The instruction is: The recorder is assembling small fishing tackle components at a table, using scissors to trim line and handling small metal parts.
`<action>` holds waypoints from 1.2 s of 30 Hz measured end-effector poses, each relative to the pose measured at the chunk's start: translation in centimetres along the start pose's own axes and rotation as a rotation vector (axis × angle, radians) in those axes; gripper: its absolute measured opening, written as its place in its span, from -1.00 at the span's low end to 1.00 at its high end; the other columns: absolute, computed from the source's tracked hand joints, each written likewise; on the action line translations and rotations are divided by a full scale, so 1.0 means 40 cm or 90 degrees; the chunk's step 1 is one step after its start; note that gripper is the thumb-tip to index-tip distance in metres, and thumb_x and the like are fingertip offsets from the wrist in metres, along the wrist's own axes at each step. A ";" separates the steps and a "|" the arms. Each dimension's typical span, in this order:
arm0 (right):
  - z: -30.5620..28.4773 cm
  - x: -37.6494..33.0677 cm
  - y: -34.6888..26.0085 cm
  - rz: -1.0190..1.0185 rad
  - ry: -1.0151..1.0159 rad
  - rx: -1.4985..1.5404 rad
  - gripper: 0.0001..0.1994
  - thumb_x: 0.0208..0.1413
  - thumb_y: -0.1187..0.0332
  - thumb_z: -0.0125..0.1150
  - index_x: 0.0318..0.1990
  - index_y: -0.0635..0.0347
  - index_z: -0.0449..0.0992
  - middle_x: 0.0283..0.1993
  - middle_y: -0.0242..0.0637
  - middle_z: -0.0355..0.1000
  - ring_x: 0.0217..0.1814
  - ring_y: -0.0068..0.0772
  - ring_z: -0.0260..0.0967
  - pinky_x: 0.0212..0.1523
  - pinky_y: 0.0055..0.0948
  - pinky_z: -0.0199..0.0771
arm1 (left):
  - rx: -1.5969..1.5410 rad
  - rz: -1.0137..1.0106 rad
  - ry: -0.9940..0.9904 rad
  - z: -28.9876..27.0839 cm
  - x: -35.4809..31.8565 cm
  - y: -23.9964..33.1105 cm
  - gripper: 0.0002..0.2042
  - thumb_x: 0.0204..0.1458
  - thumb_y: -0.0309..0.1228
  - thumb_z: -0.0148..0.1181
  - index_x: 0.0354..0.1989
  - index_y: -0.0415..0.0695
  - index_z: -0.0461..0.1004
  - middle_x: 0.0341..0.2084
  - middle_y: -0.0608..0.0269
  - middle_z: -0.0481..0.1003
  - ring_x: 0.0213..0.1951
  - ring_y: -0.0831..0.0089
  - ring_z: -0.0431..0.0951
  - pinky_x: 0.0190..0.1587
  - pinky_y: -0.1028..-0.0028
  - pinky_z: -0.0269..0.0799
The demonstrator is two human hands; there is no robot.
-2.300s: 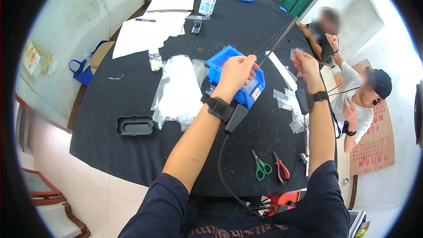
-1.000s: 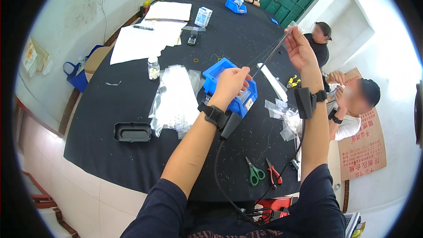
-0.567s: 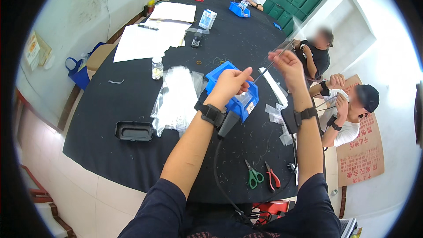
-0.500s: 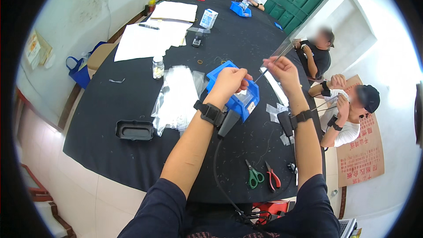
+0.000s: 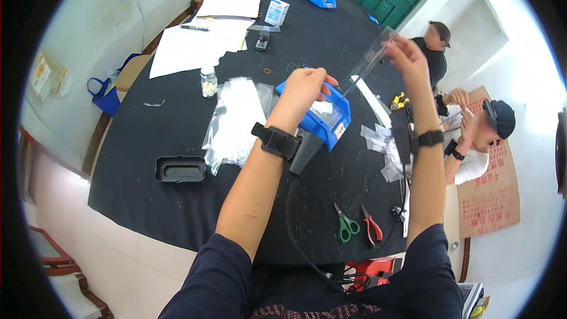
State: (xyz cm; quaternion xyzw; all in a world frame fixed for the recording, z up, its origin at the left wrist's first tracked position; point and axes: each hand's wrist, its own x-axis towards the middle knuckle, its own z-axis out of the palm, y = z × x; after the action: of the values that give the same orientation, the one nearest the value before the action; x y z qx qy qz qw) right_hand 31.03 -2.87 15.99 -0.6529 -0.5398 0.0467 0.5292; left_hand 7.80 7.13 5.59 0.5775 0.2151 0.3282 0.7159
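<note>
My right hand (image 5: 409, 58) is raised over the right part of the table, its fingers pinching the upper end of a long clear plastic sleeve (image 5: 368, 60). The sleeve slants down to the left, its lower end near the blue bin (image 5: 341, 127). Over the bin's left side is my left hand (image 5: 304, 90), thumb and fingers drawn together. Whether they hold something small or thin cannot be made out. A small white piece (image 5: 322, 107) and clear plastic lie inside the bin. Both wrists wear black straps with dark devices.
Clear packets (image 5: 236, 112), a pill jar (image 5: 208, 82) and a black tray (image 5: 180, 169) lie left. Small clear bags (image 5: 381, 145), a white strip (image 5: 372, 103) and yellow pliers (image 5: 399, 101) are right. Green scissors (image 5: 347, 227) and red pliers (image 5: 372, 227) lie nearer. Several people sit around the table.
My right hand has risen and moved right, carrying the clear sleeve, which now shows its flat width. My left hand stays over the blue bin, its fingers still together.
</note>
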 end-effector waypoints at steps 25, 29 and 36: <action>-0.036 0.086 -0.222 -0.313 0.305 -0.083 -0.90 0.19 0.37 0.31 -0.25 0.20 0.64 -0.29 -0.34 0.63 -0.32 -0.65 0.50 -0.38 -0.67 0.33 | 0.173 0.007 -0.248 0.046 -0.062 0.088 -0.67 0.16 -0.27 -0.02 -0.35 -0.18 0.66 -0.53 0.26 0.55 -0.45 0.54 0.50 -0.36 0.50 0.42; 0.046 0.013 -0.296 -0.633 0.375 0.022 -0.93 0.17 0.49 0.31 -0.21 0.15 0.64 -0.23 -0.29 0.64 -0.25 -0.61 0.54 -0.28 -0.67 0.43 | 0.308 0.140 -0.474 0.116 -0.204 0.173 -0.67 0.12 -0.24 0.01 -0.42 -0.21 0.64 -0.56 0.17 0.58 -0.48 0.36 0.56 -0.36 0.35 0.47; 0.441 -0.262 -0.186 -0.409 -0.041 -0.087 -0.90 -0.03 0.54 0.32 -0.35 0.12 0.56 -0.08 -0.22 0.57 -0.17 -0.20 0.56 -0.20 -0.33 0.57 | 0.365 0.261 -0.785 0.174 -0.392 0.213 -0.69 0.07 -0.27 0.06 -0.49 -0.28 0.58 -0.54 -0.08 0.55 -0.43 -0.03 0.56 -0.31 0.14 0.47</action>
State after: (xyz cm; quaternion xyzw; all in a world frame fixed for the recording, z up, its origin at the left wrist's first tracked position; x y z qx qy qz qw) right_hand 10.65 -0.52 8.49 -0.4815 -0.7363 -0.1382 0.4549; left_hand -0.16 -7.93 14.40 0.8524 -0.2646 0.0000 0.4510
